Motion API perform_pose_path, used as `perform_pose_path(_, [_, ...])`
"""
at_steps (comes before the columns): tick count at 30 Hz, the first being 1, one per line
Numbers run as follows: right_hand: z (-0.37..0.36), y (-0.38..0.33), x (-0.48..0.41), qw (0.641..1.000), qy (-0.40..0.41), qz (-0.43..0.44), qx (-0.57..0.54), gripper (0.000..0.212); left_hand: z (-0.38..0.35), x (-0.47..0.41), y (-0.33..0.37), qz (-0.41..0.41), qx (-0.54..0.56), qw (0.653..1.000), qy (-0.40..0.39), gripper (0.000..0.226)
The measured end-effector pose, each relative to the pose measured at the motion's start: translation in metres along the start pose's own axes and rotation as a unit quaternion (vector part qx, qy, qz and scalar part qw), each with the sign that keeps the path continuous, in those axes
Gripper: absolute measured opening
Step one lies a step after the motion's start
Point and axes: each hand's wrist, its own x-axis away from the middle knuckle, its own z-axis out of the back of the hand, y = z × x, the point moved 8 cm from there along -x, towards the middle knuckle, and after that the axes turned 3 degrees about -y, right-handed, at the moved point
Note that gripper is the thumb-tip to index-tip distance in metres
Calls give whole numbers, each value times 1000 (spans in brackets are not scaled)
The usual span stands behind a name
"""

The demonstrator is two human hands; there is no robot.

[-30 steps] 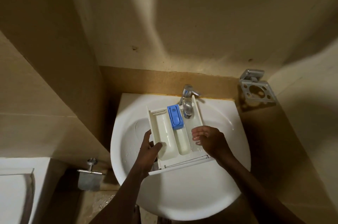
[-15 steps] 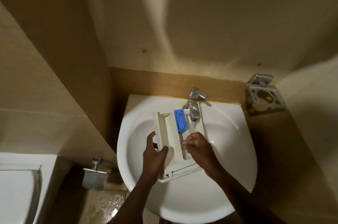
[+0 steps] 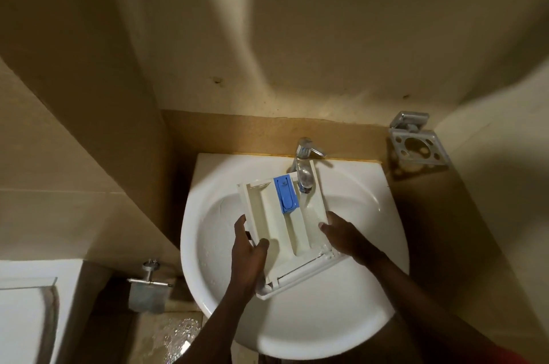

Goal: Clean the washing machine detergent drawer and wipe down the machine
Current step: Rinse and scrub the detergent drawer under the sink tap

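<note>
Detergent drawer (image 3: 276,233) under tap (image 3: 304,176), left hand (image 3: 248,256) and right hand (image 3: 341,234) clasping its sides, no legible writing.

The detergent drawer (image 3: 285,230) is sitting over the white sink (image 3: 297,322), out of its machine, lying open side up and turned at an angle. It is a white plastic tray split lengthwise into long compartments, with a blue insert (image 3: 286,193) showing in the middle one at the far end. Its front panel is pointing toward the near rim, its far end reaching under the tap (image 3: 304,167).
</note>
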Motion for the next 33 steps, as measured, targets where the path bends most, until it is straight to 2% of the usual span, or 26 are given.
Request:
perform_pose_path(3, [10, -5, -4, 991, 30, 49, 122, 34, 0, -5, -5, 36, 8, 998, -45, 47])
perform_pose_path(5, [16, -5, 0, 984, 68, 89, 137, 30, -1, -11, -4, 59, 31, 996, -63, 40])
perform_pose_path(7, [16, -6, 7, 986, 58, 120, 104, 29, 1, -19, 2, 75, 72, 994, -46, 35])
perform_pose_path(10, [5, -6, 11, 997, -39, 66, 10, 42, 7, -27, 21, 30, 44, 999, 12, 34])
perform_pose_path(13, [-1, -12, -1, 997, -58, 12, -50, 24, 15, -23, 35, -15, -25, 998, 57, 38])
perform_pose_path(15, [4, -23, -12, 989, -28, -5, -143, 18, 21, -21, 41, -22, -42, 997, 66, 38])
perform_pose_path(17, [21, -37, -23, 976, 60, 11, -209, 16, 26, -21, 47, -25, -43, 997, 66, 35])
perform_pose_path(19, [30, -43, -28, 965, 136, 19, -222, 14, 29, -20, 48, -30, -40, 997, 65, 32])
perform_pose_path(20, [26, -42, -28, 966, 135, 16, -219, 18, 30, -20, 46, -34, -41, 996, 65, 31])
perform_pose_path(21, [17, -37, -29, 970, 102, 10, -218, 22, 30, -20, 46, -38, -43, 996, 64, 30])
perform_pose_path(24, [-20, -11, -18, 965, -101, -18, -243, 27, 27, -23, 37, -35, -29, 997, 56, 33])
perform_pose_path(26, [-27, 4, -8, 959, -191, -7, -208, 29, 23, -23, 29, -26, -9, 998, 50, 34])
perform_pose_path(27, [-24, 9, -6, 964, -199, 0, -177, 31, 19, -23, 26, -18, 4, 999, 46, 33])
perform_pose_path(30, [-5, 9, -14, 989, -132, 18, -68, 30, 5, -21, 13, 22, 59, 998, 18, 35])
perform_pose_path(33, [21, 1, -21, 994, -57, 33, 83, 41, -12, -20, 7, 62, 111, 992, -26, 39])
